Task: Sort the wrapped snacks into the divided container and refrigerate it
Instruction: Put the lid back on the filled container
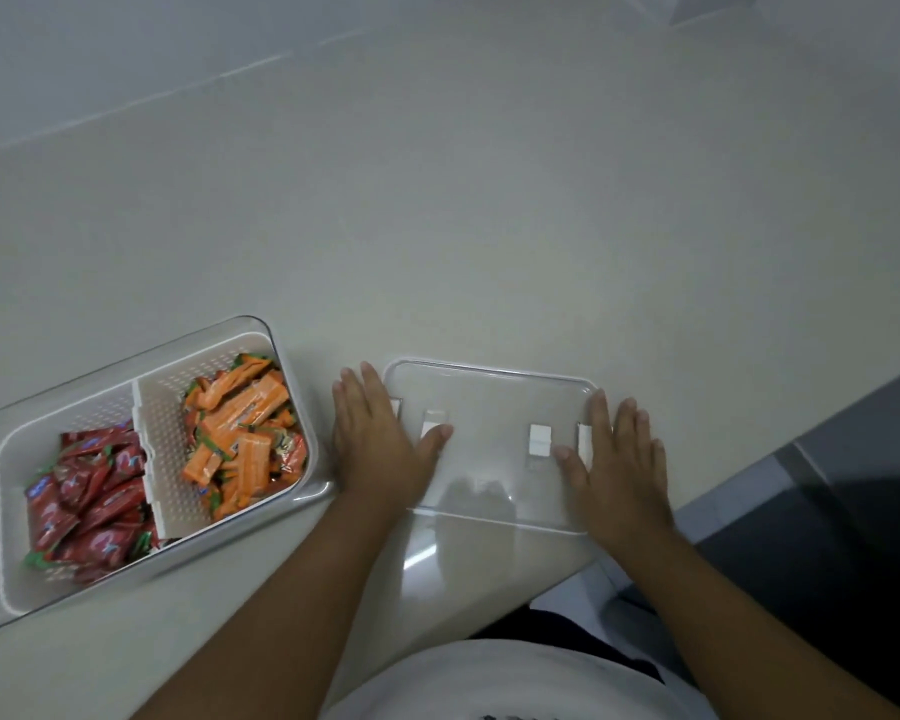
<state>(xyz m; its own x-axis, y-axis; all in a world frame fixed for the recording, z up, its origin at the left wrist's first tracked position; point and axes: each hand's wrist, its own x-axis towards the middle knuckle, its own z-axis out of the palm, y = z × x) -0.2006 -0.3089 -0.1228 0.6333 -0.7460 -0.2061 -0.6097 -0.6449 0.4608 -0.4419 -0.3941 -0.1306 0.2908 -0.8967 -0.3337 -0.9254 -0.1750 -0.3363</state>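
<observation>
The divided container point(141, 459) sits at the near left of the desk point(489, 226), uncovered, with red wrapped snacks point(92, 496) in its left compartment and orange wrapped snacks point(242, 433) in its right one; none lie loose on the desk, so the sorting looks finished. Just right of it the clear lid point(494, 444) lies flat. The left hand point(380, 439) rests on the lid's left end and the right hand point(619, 459) on its right end, each grip spread wide with fingers flat and thumbs turned inward, pressing or framing the lid rather than closed around it. The lid looks thin, stiff, light and smooth, probably slippery under flat palms, so I would pinch its two short edges. The filled container should be moderately light but rigid; hold it under both ends, level.
</observation>
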